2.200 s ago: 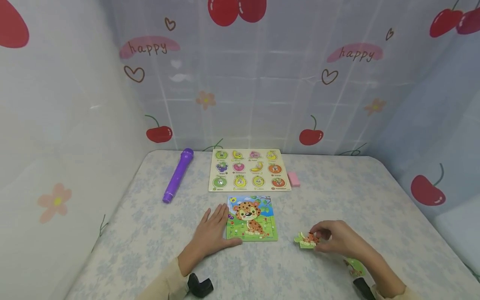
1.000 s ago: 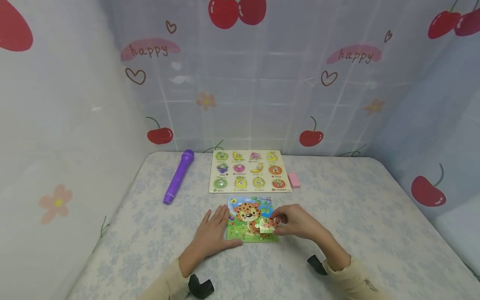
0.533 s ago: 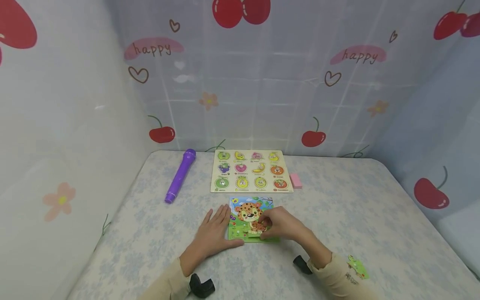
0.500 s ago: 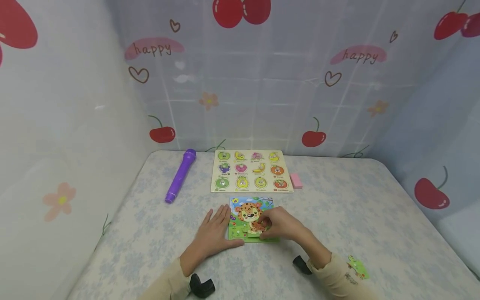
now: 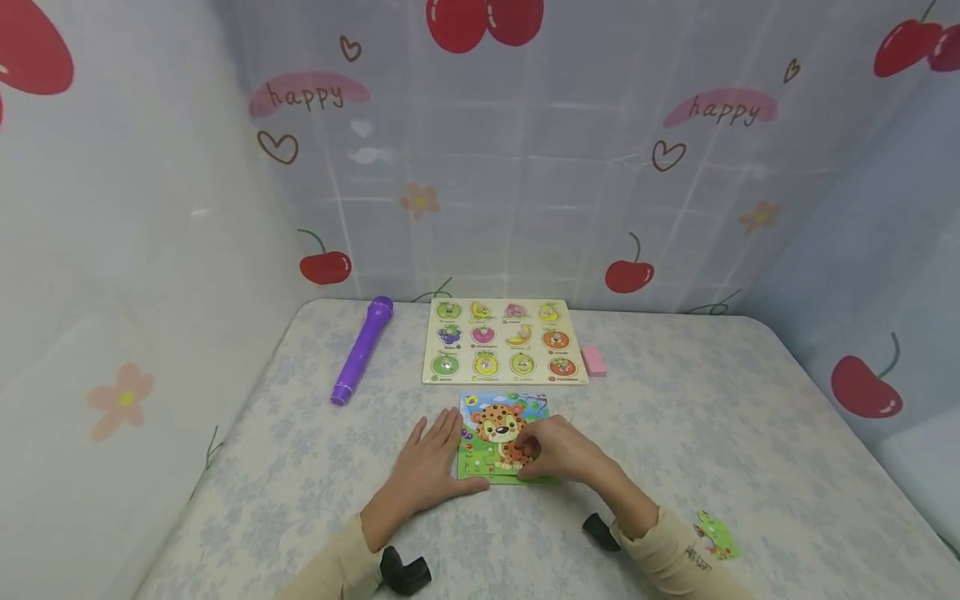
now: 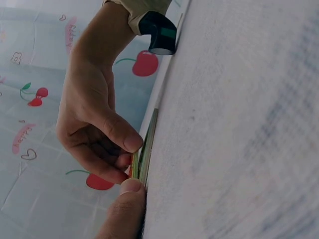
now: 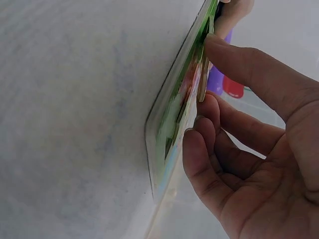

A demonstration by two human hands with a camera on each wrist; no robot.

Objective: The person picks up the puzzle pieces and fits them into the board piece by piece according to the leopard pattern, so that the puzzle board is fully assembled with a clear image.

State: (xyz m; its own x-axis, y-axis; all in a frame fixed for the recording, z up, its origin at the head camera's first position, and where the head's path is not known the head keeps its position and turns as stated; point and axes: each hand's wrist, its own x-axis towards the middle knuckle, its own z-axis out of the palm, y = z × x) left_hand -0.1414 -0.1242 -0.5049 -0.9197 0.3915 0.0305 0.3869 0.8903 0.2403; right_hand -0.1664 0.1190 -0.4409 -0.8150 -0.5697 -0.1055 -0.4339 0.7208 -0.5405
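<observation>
A square leopard jigsaw puzzle [image 5: 480, 454] lies on the table in front of me. My left hand [image 5: 423, 467] rests flat against its left edge, fingers straight and thumb along the near left corner. Between thumb and fingertips my right hand [image 5: 562, 450] pinches a puzzle piece [image 7: 204, 74] over the lower right part of the board. That piece shows spotted orange and green in the head view and sits slightly tilted just over the board in the right wrist view. Another green puzzle piece [image 5: 718, 535] lies on the table beside my right sleeve.
Behind the puzzle lies a fruit peg board [image 5: 504, 342], with a pink block [image 5: 594, 361] at its right. A purple toy microphone [image 5: 363, 350] lies at the back left. Cherry-printed curtains [image 5: 517, 200] enclose the table [image 5: 300, 500] at the back and sides.
My right hand has carried the puzzle piece leftward from the table on the right to the board, then shifted it slightly there. My left hand has stayed at the board's left edge.
</observation>
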